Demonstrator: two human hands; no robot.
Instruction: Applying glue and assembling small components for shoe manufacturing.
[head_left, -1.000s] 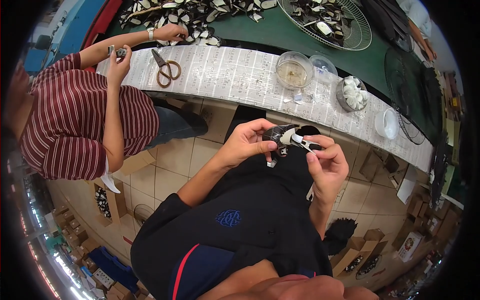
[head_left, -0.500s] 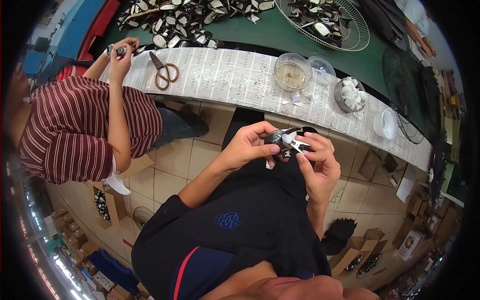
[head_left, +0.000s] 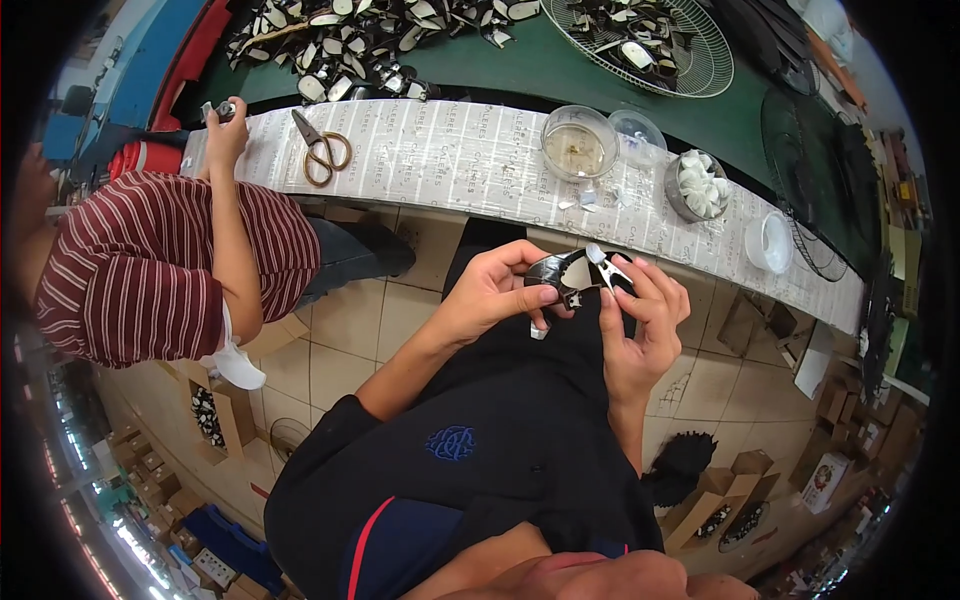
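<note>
My left hand grips a small black-and-white curved part over my lap, below the table's front edge. My right hand pinches the same part from the right, and a thin white-tipped piece sticks up between its fingers. A small white tag hangs under my left thumb. Both hands are close together, fingers curled on the part.
A paper-covered table edge holds scissors, a clear round dish, a bowl of white pieces and a white cup. Piles of black-and-white parts lie behind. A person in a striped shirt sits to my left.
My hands have shifted slightly and turned the part between them. The neighbouring person's hand has moved left along the table edge, away from the scissors.
</note>
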